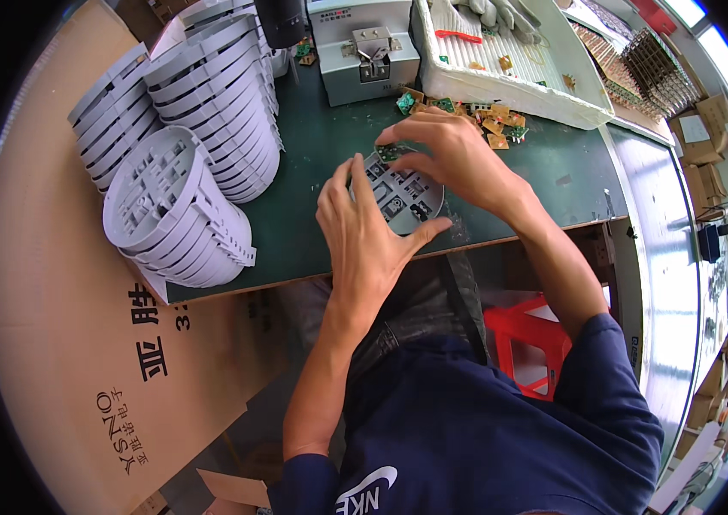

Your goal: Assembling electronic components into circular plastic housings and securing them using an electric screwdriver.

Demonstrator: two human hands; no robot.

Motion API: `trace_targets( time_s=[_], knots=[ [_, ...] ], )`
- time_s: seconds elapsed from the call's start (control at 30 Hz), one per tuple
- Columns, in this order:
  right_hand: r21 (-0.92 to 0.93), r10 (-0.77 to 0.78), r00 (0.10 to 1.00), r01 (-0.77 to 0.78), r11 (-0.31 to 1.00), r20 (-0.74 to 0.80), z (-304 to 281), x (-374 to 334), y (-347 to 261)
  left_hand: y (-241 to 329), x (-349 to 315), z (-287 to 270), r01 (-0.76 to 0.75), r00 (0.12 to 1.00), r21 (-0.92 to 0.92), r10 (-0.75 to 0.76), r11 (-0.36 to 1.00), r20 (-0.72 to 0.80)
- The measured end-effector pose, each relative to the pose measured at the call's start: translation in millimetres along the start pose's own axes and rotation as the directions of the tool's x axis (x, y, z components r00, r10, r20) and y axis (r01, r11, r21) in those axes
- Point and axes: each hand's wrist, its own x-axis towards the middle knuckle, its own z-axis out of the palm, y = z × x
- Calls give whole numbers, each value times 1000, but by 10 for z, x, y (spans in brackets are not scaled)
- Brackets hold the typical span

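Note:
A round light-grey plastic tray (435,190) with many cut-out recesses lies on the green tabletop in front of me. My left hand (359,230) steadies it, fingers along its left rim and thumb stretched across the near edge. Small dark parts sit in some recesses. Over the tray's far left edge, my right hand (460,156) pinches a small green circuit board (387,153) between thumb and fingers. Whether the board touches the tray, I cannot tell. Just beyond that hand, loose orange and green circuit boards (496,123) lie in a pile.
Tall stacks of similar grey trays (218,112) stand at the left, a shorter stack (179,223) nearer me. A grey machine (368,64) is at the back. Right of it, a white foam box (518,90) holds gloves (501,15) and scraps. A red stool (523,335) stands below the table.

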Motion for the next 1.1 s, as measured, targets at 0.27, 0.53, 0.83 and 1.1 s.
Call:
trace_targets(
  time_s=[0.27,0.53,0.83,1.1],
  knots=[
    [-38,-17,965,28,999,262,33,214,32,-153,0,-26,-17,1000,-222,11,975,-28],
    [-38,-86,940,104,994,330,-17,308,90,-165,9,-92,-27,998,-201,36,979,44],
    [76,-17,980,2,997,196,22,72,132,-199,28,-95,-49,996,-186,62,981,63],
    [-162,-197,957,234,959,214,17,-99,120,-219,-4,-109,-81,996,-110,86,991,38]
  ],
)
